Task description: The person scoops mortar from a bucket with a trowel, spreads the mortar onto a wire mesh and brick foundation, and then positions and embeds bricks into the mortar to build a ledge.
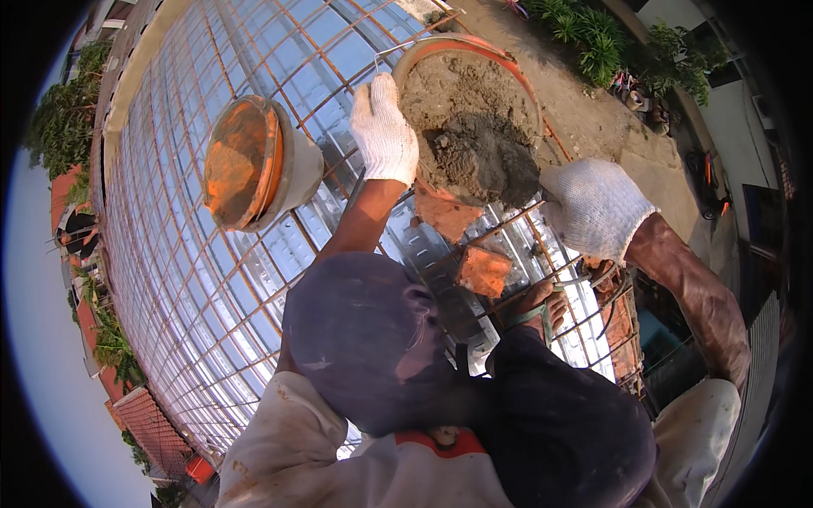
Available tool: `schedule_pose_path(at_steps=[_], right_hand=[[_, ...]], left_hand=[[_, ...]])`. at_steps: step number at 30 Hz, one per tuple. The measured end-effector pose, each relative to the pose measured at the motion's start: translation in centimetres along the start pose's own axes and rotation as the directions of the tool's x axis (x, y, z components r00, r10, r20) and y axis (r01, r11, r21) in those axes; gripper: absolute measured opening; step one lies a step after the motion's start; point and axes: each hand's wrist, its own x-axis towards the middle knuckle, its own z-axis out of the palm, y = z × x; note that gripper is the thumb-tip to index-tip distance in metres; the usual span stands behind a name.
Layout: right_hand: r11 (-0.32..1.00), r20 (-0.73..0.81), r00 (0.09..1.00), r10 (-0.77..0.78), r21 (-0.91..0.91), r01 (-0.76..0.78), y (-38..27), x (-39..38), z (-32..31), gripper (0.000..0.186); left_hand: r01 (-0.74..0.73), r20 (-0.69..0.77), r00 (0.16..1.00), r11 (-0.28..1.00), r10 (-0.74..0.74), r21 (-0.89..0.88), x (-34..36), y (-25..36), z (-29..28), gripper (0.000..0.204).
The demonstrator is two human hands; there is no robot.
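A large bucket (525, 80) with an orange-red rim stands ahead of me, filled with grey mortar (453, 93). Wetter, darker mortar is heaped at its near side. My left hand (385, 135), in a white knit glove, is closed on the bucket's left edge, by its wire handle. My right hand (597, 207), gloved the same way, is closed at the near right edge, against the dark mortar. What its fingers hold is hidden. Left of the bucket, a second bucket (301, 165) lies tilted, its orange, mortar-stained inside facing left.
Rusty rebar mesh (182, 161) spreads over shiny corrugated metal decking (246, 326). Broken brick pieces (484, 271) lie below the mortar bucket, near my sandalled foot (542, 306). At right the deck ends above lower ground (631, 148) with plants (584, 42).
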Motion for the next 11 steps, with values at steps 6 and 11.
schedule_pose_path(at_steps=[6,11], right_hand=[[0.935,-0.013,1.000,-0.008,0.353,0.012,0.7,0.7,1.0,0.024],[0.827,0.029,0.992,0.124,0.549,-0.119,0.2,-0.7,0.8,0.029]], left_hand=[[-0.205,0.030,0.979,0.969,0.203,0.140,-0.9,0.4,0.7,0.033],[-0.250,0.089,0.968,0.946,0.237,0.207,-1.0,0.7,0.5,0.032]])
